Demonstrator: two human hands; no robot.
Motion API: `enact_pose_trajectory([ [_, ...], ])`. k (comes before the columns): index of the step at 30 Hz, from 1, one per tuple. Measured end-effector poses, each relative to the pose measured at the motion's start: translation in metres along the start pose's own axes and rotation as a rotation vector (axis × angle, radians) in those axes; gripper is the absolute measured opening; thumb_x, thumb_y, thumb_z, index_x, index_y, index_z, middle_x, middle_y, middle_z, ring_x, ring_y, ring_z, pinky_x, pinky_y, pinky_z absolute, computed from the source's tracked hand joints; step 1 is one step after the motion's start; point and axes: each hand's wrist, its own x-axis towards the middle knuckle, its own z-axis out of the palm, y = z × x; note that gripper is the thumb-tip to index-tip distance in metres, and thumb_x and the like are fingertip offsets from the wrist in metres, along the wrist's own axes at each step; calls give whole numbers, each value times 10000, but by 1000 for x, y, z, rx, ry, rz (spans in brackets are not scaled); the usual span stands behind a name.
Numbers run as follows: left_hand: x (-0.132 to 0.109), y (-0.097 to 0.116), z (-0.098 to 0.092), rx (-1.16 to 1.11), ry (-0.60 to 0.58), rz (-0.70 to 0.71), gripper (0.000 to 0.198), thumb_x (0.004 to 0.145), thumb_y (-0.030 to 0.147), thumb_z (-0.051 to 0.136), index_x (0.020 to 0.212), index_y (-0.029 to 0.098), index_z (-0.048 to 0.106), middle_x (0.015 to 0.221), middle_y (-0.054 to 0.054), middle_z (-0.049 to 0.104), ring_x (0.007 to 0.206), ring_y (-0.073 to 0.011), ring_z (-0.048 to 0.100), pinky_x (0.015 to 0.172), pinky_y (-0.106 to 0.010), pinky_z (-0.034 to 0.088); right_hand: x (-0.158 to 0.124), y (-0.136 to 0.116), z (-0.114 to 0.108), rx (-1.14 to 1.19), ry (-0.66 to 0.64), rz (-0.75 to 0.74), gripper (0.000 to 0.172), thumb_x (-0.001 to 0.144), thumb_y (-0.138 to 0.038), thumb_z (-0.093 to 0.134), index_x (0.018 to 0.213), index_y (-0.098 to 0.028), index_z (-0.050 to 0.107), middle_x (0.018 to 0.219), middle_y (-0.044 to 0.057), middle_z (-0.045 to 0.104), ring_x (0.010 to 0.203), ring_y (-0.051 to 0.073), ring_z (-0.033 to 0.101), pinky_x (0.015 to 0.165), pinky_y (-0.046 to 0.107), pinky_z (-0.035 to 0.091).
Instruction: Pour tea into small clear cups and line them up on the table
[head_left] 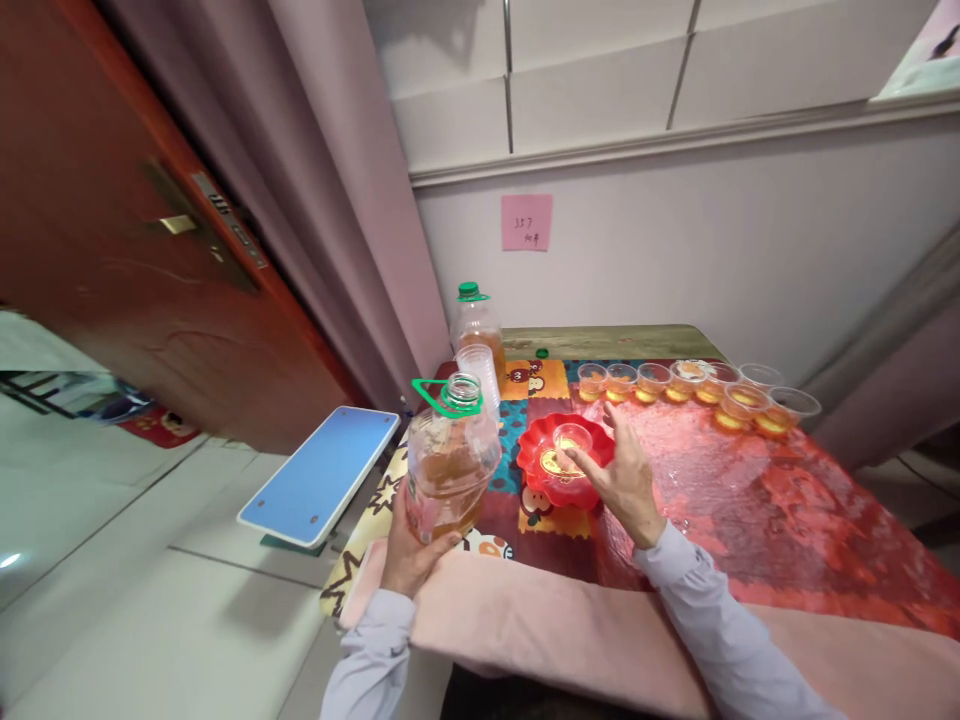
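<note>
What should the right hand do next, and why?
Probably close the right hand gently around the clear cup in the red dish: it's open, close to the cup, while the left hand holds the uncapped jug.

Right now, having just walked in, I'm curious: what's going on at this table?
A person's left hand holds an uncapped, partly filled jug. The right hand is open at a red dish with a clear cup in it; whether it touches that cup, I can't tell. Partly filled cups stand in a line beyond the dish and to its right. Behind the jug are a stack of cups and a capped jug.
</note>
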Motion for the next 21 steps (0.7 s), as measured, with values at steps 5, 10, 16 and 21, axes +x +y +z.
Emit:
enact_pose_trajectory([
  [5,-2,0,-2,-24,-82,-9,1318,518,454,1031,1629,247,352,1626,-219,500,1533,-456,466,1260,-595,364,5,-61,17,526,-211,96,706,985,-637,673,1562,-257,535,1560,180,609,1408,356,626,1164,566,540],
  [10,-3,7,2,70,-81,76,1262,552,449,1026,1615,253,376,1678,-225,444,1581,-436,403,1296,-587,303,9,-99,39,767,-340,122,719,938,-641,735,1533,-271,573,1564,137,612,1435,341,607,1221,546,489],
  [16,-2,15,9,69,-87,91,1360,479,521,1049,1636,238,392,1699,-228,430,1586,-440,394,1286,-564,347,13,-99,34,944,-330,254,630,905,-590,789,1426,-265,647,1413,119,728,1328,337,684,1131,530,567],
  [21,7,9,13,-344,224,-163,980,763,726,827,1553,229,529,1639,-198,537,1535,-414,485,1223,-536,453,12,-91,26,974,-314,323,588,874,-571,820,1351,-258,679,1320,110,771,1295,336,705,1065,499,614],
])
